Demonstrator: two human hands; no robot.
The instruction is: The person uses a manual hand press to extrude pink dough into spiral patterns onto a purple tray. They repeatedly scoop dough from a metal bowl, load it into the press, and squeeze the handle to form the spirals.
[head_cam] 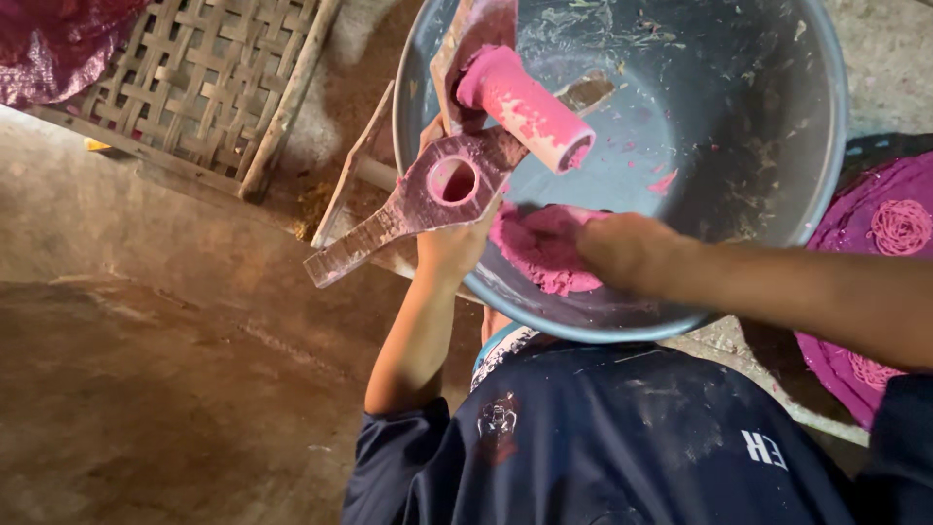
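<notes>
- One head view: our left hand (452, 248) is closed around the wooden press (428, 190), holding it over the rim of the grey basin (777, 126).
- Our right hand (612, 248) cups pink dough (539, 248) inside the basin; we cannot tell how far its fingers close.
- We judge the press is being loaded with dough; its pink-coated plunger (525, 107) lies beside it.
- Next, dough must meet the round hole squarely.

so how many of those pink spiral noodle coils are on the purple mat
2 show on the round purple mat: one pink spiral coil at its upper right edge, another lower down below the arm. More may be hidden.
</notes>
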